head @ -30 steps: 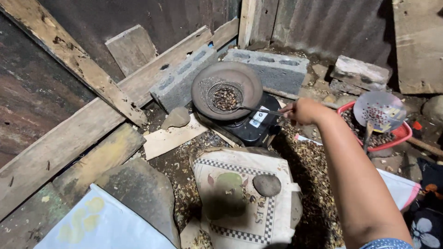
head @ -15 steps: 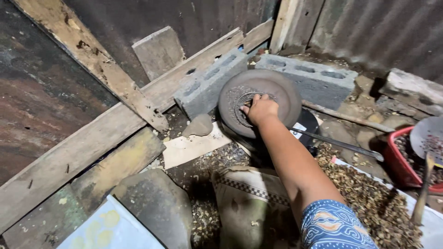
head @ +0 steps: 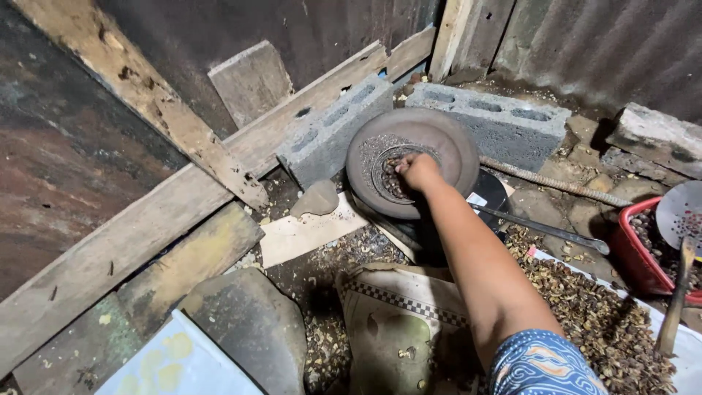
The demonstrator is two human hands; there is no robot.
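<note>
Rusty metal disc (head: 412,161): right hand (head: 418,170) has reached its centre.

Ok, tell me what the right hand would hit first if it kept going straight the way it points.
The right hand already rests in the middle of the round metal disc, among small dark bits. Straight on lies the disc's far rim, then probably the grey concrete block behind it; depth is unclear.
</note>
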